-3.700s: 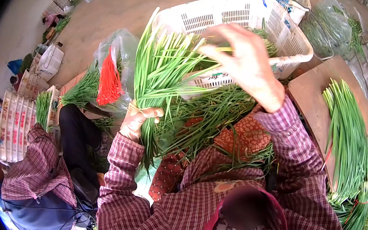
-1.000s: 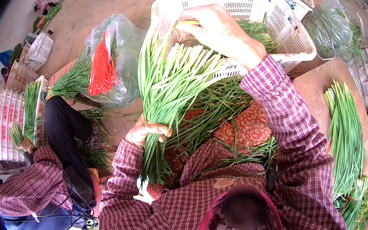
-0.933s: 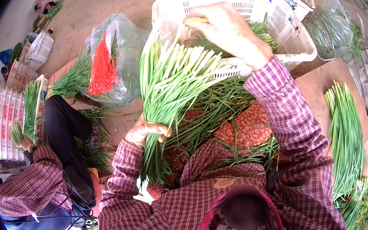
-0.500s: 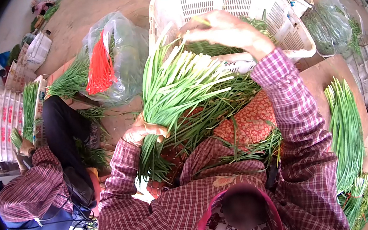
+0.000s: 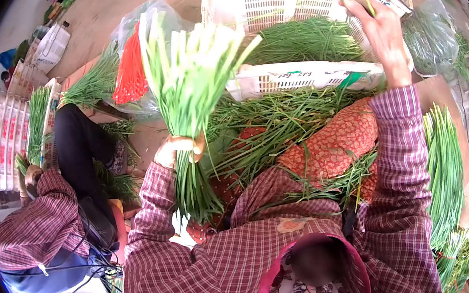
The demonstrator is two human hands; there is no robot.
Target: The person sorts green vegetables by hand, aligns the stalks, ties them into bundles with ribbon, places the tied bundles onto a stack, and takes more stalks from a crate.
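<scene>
My left hand [image 5: 184, 147] is wrapped round the lower part of a thick bunch of green chives [image 5: 190, 87]. Their pale cut ends fan upward, and the dark leaf tips hang below my fist. Out to the right, my right hand [image 5: 380, 30] is raised over the corner of a white plastic crate [image 5: 308, 73]. Its fingers are closed, with a thin yellow-green leaf blade [image 5: 369, 6] showing between them. Loose chives [image 5: 279, 122] lie across my lap, on a red patterned cloth [image 5: 335, 138].
More greens [image 5: 303, 41] lie inside the crate. Red ties [image 5: 131, 71] hang by a clear plastic bag [image 5: 159, 13] at upper left. Long chives [image 5: 445, 171] lie on a board at right. A co-worker [image 5: 43, 233] sits close on my left, beside stacked crates [image 5: 3, 143].
The bunch has swung more upright and shifted slightly left in my left hand. My right hand has moved away from its cut ends, far to the right.
</scene>
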